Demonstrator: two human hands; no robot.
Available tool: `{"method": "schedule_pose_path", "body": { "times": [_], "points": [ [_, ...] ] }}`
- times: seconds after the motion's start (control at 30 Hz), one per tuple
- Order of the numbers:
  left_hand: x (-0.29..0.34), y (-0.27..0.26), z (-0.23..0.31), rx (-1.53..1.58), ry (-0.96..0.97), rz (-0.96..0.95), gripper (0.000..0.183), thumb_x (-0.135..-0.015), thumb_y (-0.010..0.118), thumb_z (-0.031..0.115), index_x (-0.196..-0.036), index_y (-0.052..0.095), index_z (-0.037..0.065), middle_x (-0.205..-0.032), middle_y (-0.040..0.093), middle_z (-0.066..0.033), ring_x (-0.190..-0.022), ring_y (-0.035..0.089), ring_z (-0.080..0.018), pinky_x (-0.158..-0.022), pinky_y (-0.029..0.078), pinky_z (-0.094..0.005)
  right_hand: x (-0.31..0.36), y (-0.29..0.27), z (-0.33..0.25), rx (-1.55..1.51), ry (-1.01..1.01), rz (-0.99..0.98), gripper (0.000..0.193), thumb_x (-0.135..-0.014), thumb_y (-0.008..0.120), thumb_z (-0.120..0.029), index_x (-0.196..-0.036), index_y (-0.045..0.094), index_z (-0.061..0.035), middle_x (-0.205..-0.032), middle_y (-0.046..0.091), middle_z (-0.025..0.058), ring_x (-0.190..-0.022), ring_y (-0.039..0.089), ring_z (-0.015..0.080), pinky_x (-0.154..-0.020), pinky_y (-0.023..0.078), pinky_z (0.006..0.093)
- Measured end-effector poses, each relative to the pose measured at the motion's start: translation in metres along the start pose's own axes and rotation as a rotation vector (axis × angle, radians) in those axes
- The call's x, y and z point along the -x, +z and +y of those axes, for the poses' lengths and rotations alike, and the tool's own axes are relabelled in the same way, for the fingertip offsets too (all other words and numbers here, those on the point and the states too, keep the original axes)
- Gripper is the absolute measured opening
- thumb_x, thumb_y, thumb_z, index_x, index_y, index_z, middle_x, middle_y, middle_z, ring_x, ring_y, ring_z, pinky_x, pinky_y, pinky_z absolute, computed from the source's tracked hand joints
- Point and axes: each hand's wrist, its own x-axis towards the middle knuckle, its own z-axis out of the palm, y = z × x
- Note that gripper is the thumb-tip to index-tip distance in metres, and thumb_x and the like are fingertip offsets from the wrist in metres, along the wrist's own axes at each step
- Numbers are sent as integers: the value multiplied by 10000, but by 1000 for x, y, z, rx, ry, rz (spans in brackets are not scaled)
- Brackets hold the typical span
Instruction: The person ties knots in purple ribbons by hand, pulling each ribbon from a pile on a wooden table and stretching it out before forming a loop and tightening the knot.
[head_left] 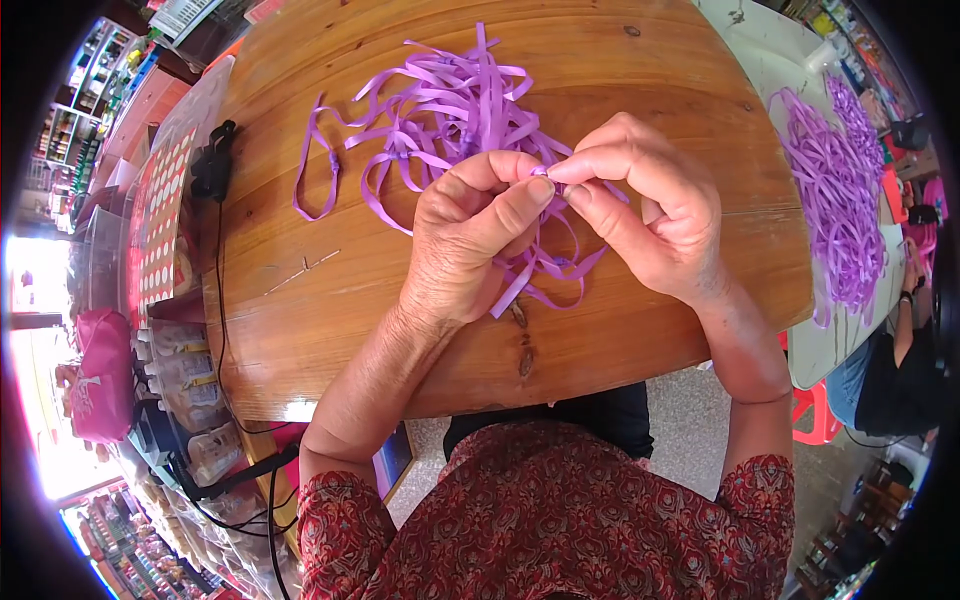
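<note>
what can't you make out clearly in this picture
All in the head view:
- The ribbon between the left hand and right hand: mostly hidden by their fingers.
- The pile: overlapping loops bury many strands.
- The other person: partly cut off by the dark rim.
- Shelf goods: too small.

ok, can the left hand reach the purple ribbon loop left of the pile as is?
Probably yes: the purple ribbon loop lies uncovered, with only tabletop and pile ribbon between. The left hand is pinching ribbon with the right hand, though, so its grip would likely need freeing.
</note>
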Motion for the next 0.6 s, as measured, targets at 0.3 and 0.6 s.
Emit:
{"method": "schedule_pose_path", "body": {
  "times": [0.3,0.6],
  "points": [
    [1,2,1,-8,-13,-54,99,-862,653,41,-959,631,41,-745,573,50,-533,387,2,-457,278,-159,5,-1,6,-295,197,-12,88,-813,632,67,-885,620,19,-839,594,69,-756,531,124,-649,411,226],
    [6,13,6,-140,8,-62,151,-856,640,-7,-1006,634,15,-891,633,1,-816,570,-66,-725,489,-210,9,-1,-1,-607,478,60,55,-834,580,62,-872,577,23,-865,568,54,-765,480,91,-674,391,214]
  ]
}}
